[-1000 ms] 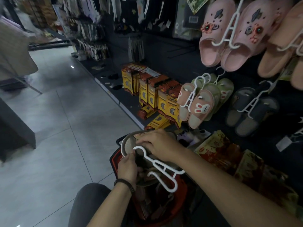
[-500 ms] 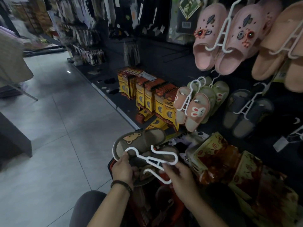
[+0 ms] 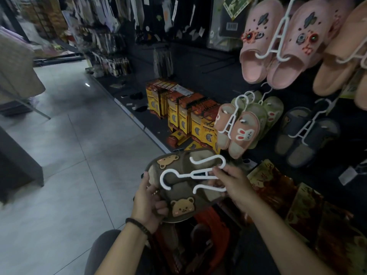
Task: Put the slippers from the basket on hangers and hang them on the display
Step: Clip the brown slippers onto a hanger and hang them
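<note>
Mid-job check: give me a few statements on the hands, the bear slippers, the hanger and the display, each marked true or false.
1. The left hand holds the brown bear slippers. True.
2. The right hand is empty. False: it grips the white hanger, which lies across the slippers.
3. The brown bear slippers already hang on the display. False: they are in the person's hands, above the red basket.
4. A pink pair hangs at the top of the display. True.

1 head-worn view, looking forward and down, close over hands [image 3: 234, 185], display wall [image 3: 208, 80] at right
</note>
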